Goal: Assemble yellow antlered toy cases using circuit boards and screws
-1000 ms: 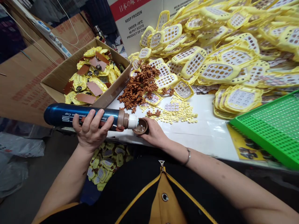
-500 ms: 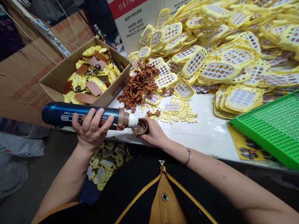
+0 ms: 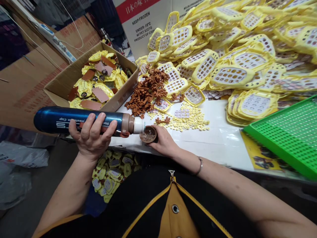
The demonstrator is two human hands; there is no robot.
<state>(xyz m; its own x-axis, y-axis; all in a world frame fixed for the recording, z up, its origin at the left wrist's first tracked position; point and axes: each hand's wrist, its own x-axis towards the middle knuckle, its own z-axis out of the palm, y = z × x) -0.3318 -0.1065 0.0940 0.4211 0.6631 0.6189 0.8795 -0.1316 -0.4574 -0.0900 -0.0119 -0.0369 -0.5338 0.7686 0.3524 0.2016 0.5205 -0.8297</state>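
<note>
Over the table's near edge (image 3: 223, 152), the left hand (image 3: 91, 138) wraps its fingers round a tipped bottle (image 3: 52, 119), the right hand (image 3: 163, 140) grips a cup (image 3: 154, 133), and clear liquid (image 3: 148, 136) is in, the bottle not yet upright!

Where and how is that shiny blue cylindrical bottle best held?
Around mid-body, probably, from the near side, as the left hand does. The shiny blue cylindrical bottle is long, evenly round and roughly level, its white mouth toward the small round brown cup.
</note>
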